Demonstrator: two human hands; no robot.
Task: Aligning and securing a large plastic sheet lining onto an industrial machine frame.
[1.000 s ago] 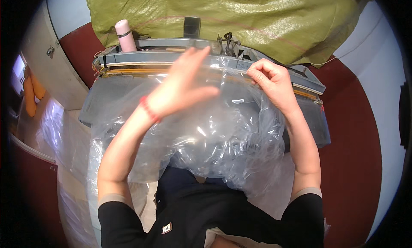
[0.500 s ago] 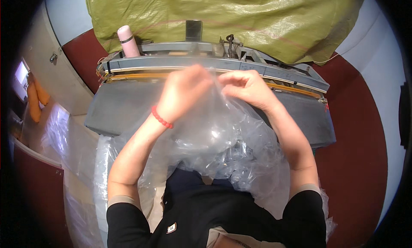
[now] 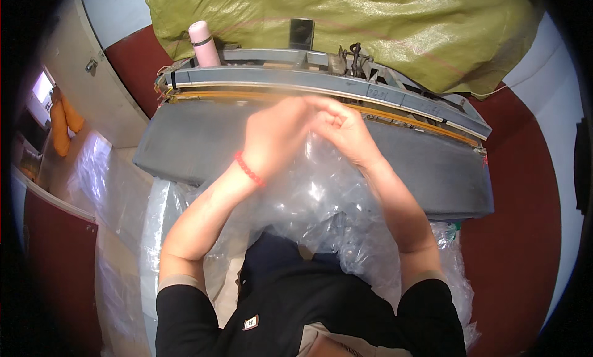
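Tabletop [image 3: 438, 165]: gray and cloth-like, bent by the lens; its left end lies left of center, its right end at the right of the frame, and the middle of its near edge is hidden by film and arms.
Far edge: an orange strip [image 3: 426, 128] and a pale gray metal frame [image 3: 247, 75] run along it, just beyond the fingers.
Open room: gray surface stretches out on both sides of the hands, a longer stretch toward the right; beyond its right end stands a dark red wall [image 3: 519, 196].
Upper frame: a pink bottle [image 3: 206, 46] stands tilted at upper left, a dark metal fitting [image 3: 356, 60] sits right of center, and a yellow-green sheet [image 3: 370, 23] hangs behind.
Plastic film [image 3: 336, 187]: center of the frame, under the hands and down over the lap; transparent, thin, crumpled, with bright glints, drawn to a narrow peak at the fingers.
Right hand [image 3: 347, 134]: thumb and forefinger together, pinched on the film's peak.
Left hand [image 3: 278, 136]: meets the right fingertips, blurred; whether its fingers grip film, I cannot tell.
Left wrist: a red beaded bracelet [image 3: 248, 169].
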